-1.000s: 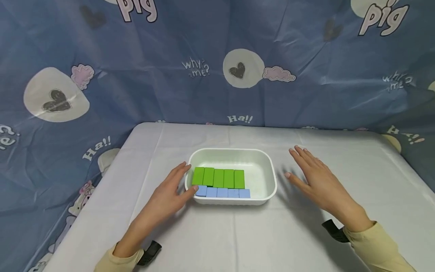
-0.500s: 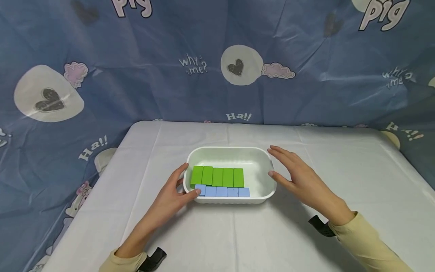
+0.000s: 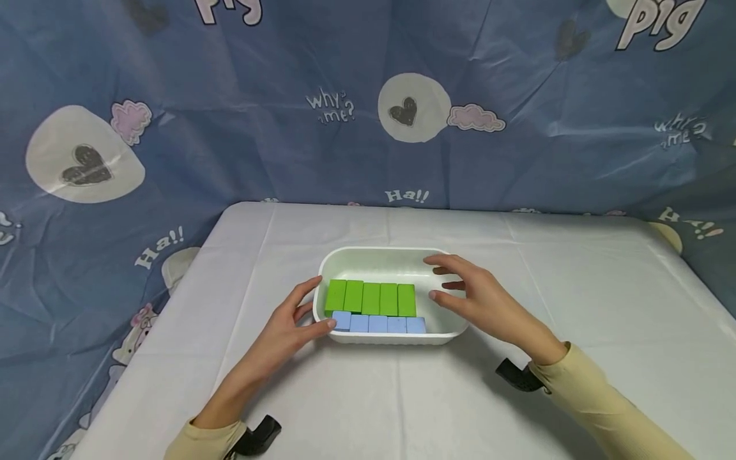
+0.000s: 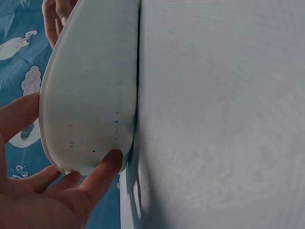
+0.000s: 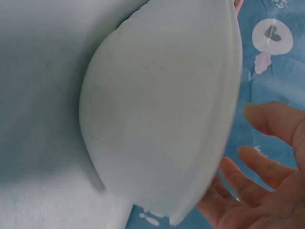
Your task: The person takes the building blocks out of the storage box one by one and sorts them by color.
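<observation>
A white tray (image 3: pixel 379 251) stands in the middle of the table. Inside it a row of green blocks (image 3: pixel 370 298) stands upright, with a row of light blue blocks (image 3: pixel 379 324) lying along the near wall. My left hand (image 3: pixel 310 306) rests against the tray's left end, thumb at the near corner and fingers along the side. The left wrist view shows its thumb (image 4: pixel 107 164) touching the tray wall (image 4: pixel 90 95). My right hand (image 3: pixel 448 281) hovers over the tray's right end, fingers spread and loosely bent, holding nothing. In the right wrist view the tray's outer wall (image 5: pixel 162 109) lies beside its fingers (image 5: pixel 267 176).
A white cloth covers the table (image 3: pixel 575 306). Its far edge meets a blue patterned backdrop (image 3: pixel 230 128) that hangs behind and down both sides. Black wrist straps (image 3: pixel 517 375) show at my sleeves.
My right hand has moved left from the table beside the tray to above the tray's right end. The left hand and the blocks have stayed put.
</observation>
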`<state>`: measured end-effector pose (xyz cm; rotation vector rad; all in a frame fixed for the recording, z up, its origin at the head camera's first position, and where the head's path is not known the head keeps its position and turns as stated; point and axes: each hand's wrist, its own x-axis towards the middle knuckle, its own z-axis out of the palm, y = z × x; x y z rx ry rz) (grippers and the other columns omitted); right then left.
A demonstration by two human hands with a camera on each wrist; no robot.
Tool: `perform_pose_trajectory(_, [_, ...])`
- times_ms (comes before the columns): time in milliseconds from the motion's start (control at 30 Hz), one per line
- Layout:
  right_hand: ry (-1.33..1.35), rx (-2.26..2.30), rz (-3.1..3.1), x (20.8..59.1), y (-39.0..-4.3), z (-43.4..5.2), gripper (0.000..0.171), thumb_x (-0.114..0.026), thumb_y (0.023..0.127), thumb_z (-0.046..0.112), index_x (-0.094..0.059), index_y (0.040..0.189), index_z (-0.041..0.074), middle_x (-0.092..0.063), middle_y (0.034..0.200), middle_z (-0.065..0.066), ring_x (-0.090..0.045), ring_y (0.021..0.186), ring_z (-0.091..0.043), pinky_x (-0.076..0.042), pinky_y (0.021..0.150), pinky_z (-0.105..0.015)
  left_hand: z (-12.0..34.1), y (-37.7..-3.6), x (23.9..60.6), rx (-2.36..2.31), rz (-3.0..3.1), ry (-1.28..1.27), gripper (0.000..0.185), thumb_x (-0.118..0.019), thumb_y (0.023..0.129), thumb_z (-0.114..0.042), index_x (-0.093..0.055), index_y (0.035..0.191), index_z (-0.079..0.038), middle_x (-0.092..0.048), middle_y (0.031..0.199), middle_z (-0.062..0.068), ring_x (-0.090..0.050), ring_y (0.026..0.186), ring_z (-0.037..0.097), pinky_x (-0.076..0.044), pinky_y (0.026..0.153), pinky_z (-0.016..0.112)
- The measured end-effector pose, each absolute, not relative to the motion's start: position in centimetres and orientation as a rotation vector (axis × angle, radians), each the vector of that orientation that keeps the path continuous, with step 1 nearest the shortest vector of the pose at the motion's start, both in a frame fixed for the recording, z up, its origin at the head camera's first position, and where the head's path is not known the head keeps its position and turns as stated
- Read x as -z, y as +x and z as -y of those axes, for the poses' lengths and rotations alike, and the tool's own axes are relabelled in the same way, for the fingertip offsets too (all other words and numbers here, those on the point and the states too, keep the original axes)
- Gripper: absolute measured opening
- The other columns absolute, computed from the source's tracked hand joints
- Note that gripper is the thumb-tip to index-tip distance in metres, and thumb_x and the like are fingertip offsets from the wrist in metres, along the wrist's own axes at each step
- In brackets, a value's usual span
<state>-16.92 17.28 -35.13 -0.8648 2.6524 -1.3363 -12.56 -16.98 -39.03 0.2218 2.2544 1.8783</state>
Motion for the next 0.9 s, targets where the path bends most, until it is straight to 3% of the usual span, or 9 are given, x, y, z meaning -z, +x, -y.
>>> perform_pose_trajectory(267, [-0.891, 1.331, -2.559, 35.9, -18.0, -16.1, 0.045, -0.066, 0.092, 0.002, -0.053, 0.136, 0.008, -0.052, 0.137, -0.005, -0.053, 0.123, -0.028, -0.05, 0.094, -0.036, 17.2, -12.6, 39.2, -1.888, -2.267, 0.236, 0.072, -0.075, 0.088, -0.014, -0.037, 0.15, -0.016, -0.031, 0.155, 0.009, -0.043, 0.135, 0.029, -0.044, 0.098, 0.042])
perform_pose_trajectory(400, [-0.883, 1.26, -2.547, 36.0, -18.4, -15.6, 0.047, -0.067, 0.092, 0.005, -0.053, 0.137, 0.008, -0.052, 0.138, -0.003, -0.052, 0.125, -0.027, -0.049, 0.096, -0.037, 17.2, -12.7, 39.2, -1.897, -2.264, 0.229, 0.071, -0.074, 0.088, -0.014, -0.038, 0.149, -0.016, -0.032, 0.155, 0.009, -0.044, 0.134, 0.028, -0.044, 0.097, 0.039])
perform_pose_trajectory(600, [-0.898, 1.19, -2.44, 35.9, -19.6, -15.0, 0.05, -0.067, 0.091, 0.005, -0.052, 0.138, 0.004, -0.053, 0.139, -0.01, -0.054, 0.123, -0.032, -0.048, 0.097, -0.043, 17.3, -12.8, 39.2, -1.926, -2.232, 0.209, 0.07, -0.073, 0.089, -0.012, -0.038, 0.149, -0.015, -0.031, 0.155, 0.008, -0.044, 0.134, 0.028, -0.047, 0.093, 0.03])
perform_pose_trajectory(900, [-0.966, 1.066, -2.353, 36.2, -21.1, -14.6, 0.049, -0.072, 0.087, 0.006, -0.056, 0.132, 0.001, -0.058, 0.132, -0.011, -0.059, 0.117, -0.031, -0.049, 0.095, -0.036, 17.5, -13.0, 39.2, -1.96, -2.175, 0.152, 0.068, -0.074, 0.089, -0.012, -0.04, 0.148, -0.016, -0.034, 0.154, 0.002, -0.045, 0.133, 0.026, -0.048, 0.095, 0.034])
